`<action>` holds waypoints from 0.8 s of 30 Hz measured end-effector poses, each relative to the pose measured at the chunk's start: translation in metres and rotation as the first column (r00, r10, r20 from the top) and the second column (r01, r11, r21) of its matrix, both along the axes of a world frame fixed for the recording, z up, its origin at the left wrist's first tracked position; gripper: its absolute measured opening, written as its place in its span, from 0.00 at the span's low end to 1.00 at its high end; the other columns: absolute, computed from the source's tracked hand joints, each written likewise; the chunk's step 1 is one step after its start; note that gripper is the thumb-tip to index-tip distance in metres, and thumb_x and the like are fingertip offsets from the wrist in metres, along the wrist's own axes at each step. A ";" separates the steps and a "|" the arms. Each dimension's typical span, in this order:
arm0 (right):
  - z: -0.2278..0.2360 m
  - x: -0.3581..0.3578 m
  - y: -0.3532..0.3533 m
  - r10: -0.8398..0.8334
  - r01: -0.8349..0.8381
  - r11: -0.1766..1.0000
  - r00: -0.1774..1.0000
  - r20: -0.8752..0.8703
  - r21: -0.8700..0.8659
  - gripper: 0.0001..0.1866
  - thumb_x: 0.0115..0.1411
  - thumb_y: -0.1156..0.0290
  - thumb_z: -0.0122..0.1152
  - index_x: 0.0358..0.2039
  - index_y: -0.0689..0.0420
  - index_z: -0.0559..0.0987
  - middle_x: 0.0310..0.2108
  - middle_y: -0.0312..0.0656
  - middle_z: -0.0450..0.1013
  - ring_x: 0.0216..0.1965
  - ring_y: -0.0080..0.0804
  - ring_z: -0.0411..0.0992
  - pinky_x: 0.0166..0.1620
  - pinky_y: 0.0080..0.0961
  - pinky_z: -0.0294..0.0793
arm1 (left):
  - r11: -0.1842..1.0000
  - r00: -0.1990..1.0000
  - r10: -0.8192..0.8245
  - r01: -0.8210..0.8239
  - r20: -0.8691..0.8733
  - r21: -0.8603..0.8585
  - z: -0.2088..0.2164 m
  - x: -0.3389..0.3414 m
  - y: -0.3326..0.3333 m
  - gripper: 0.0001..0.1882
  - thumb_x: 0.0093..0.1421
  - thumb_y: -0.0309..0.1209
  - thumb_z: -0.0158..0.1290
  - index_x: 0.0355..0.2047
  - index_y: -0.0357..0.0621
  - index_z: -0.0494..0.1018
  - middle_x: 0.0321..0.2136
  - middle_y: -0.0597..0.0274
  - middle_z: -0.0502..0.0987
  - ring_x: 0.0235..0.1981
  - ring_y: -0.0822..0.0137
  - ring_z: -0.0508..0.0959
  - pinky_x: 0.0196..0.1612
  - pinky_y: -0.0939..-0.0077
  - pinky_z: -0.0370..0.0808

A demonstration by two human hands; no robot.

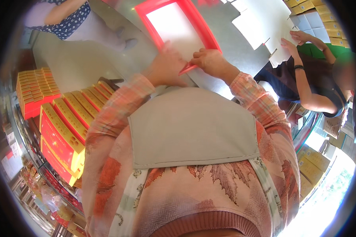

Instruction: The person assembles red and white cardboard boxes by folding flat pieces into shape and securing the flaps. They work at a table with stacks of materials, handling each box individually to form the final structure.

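A red cardboard box (211, 43) with a white inside lies on the metal-grey table, its near end not folded up fully. My right hand (213, 63) is closed on a red flap at the box's near end, thumb and fingers pinching it. My left hand (166, 66) is at the near left corner of the box, smeared by motion. Whether its fingers grip the cardboard cannot be made out.
White card sheets (257, 25) lie at the far right, where a co-worker's hands (294, 41) work. Yellow boxes (334, 23) are stacked beyond. Red-and-yellow boxes (63, 126) stand piled at my left. Another person (63, 19) stands at the far left.
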State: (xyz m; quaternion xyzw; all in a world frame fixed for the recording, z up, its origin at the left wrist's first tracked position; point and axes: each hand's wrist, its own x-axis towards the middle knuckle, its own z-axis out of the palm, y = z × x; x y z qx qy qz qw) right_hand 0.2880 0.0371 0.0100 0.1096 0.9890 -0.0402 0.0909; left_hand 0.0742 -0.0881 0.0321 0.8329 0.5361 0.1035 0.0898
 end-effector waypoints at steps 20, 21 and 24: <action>-0.008 0.006 0.001 -0.051 0.019 0.984 0.983 -0.175 -0.179 0.20 0.61 0.71 0.66 0.51 0.32 0.87 0.41 0.35 0.79 0.46 0.38 0.79 0.47 0.38 0.80 | 0.973 0.970 -0.188 0.162 -0.155 -0.166 -0.004 -0.020 0.030 0.17 0.51 0.48 0.67 0.32 0.51 0.82 0.34 0.63 0.82 0.45 0.59 0.78 0.45 0.57 0.70; -0.014 0.008 0.005 -0.074 0.035 0.980 0.979 -0.192 -0.197 0.20 0.60 0.70 0.66 0.50 0.32 0.88 0.41 0.37 0.80 0.45 0.41 0.79 0.46 0.41 0.81 | 0.966 0.956 -0.221 0.187 -0.192 -0.177 -0.008 -0.014 0.035 0.14 0.56 0.46 0.63 0.32 0.50 0.83 0.34 0.62 0.84 0.48 0.57 0.80 0.47 0.53 0.71; -0.007 -0.019 0.014 -0.020 0.021 0.985 1.000 0.005 -0.172 0.14 0.60 0.63 0.67 0.46 0.38 0.89 0.38 0.43 0.80 0.42 0.46 0.80 0.44 0.42 0.80 | 0.869 0.973 -0.203 0.231 -0.110 0.438 -0.060 -0.028 0.038 0.14 0.59 0.39 0.58 0.42 0.47 0.84 0.34 0.60 0.84 0.46 0.54 0.81 0.49 0.46 0.72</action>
